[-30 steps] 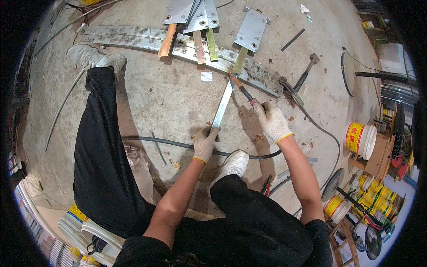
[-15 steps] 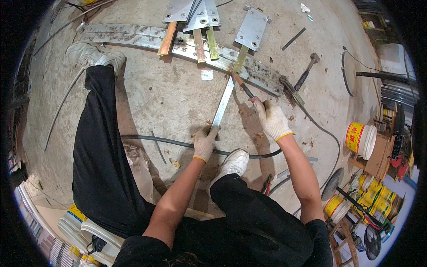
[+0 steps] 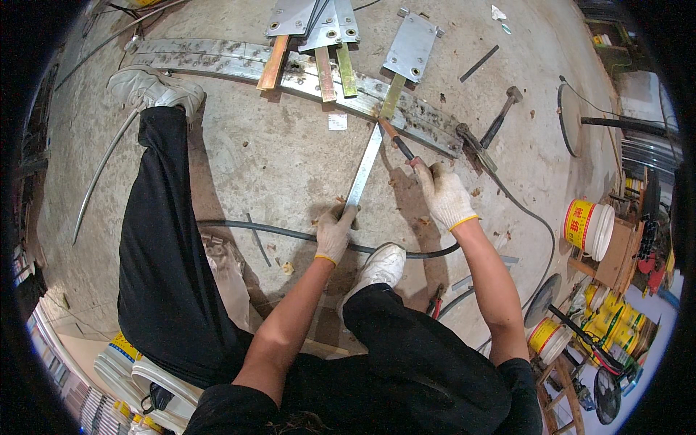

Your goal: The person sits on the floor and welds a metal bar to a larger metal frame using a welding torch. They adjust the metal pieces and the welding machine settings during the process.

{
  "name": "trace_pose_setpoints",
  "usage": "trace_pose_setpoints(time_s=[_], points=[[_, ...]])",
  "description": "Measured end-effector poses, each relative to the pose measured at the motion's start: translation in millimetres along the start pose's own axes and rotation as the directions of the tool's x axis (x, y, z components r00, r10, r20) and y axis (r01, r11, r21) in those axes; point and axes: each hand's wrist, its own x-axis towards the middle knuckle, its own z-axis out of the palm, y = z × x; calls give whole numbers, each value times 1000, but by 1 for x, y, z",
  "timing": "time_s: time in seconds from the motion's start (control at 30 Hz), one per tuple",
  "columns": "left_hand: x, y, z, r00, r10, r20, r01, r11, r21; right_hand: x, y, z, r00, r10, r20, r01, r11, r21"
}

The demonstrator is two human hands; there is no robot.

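Observation:
My left hand (image 3: 334, 232), in a pale work glove, is closed around the near end of a flat silver metal strip (image 3: 365, 168). The strip slants up and away, and its far end meets a brass-coloured flat bar (image 3: 394, 96) at the edge of spotted metal beams (image 3: 428, 129). That bar extends from a grey plate with bolts (image 3: 412, 49). Gloved as well, my right hand (image 3: 442, 194) grips a welding torch (image 3: 403, 148). Its copper-coloured nozzle points at the joint between strip and bar; whether it touches cannot be made out. No arc or spark shows.
More grey plates (image 3: 330, 32) with coloured bars rest across the beams to the left. A hammer (image 3: 500, 118) and a clamp-like tool (image 3: 475, 147) lie at the right. A black hose (image 3: 283, 230) crosses the floor near my foot. Buckets (image 3: 586, 228) stand at far right.

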Motion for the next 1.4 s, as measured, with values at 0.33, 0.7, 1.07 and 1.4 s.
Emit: trace_pose_setpoints(time_s=[0.33, 0.7, 1.07, 1.4], points=[[1, -1, -1, 1000, -14, 13, 14, 1000, 15, 0, -1, 0, 1000, -10, -12, 10, 1000, 12], [18, -66, -8, 741, 626, 245, -487, 248, 837, 8, 15, 20, 980, -196, -33, 197, 980, 40], [6, -17, 4, 963, 263, 49, -268, 948, 173, 9, 41, 26, 983, -172, -55, 166, 981, -105], [-3, 3, 6, 997, -35, 75, 57, 948, -312, 0, 15, 8, 999, -26, 47, 22, 996, 92]])
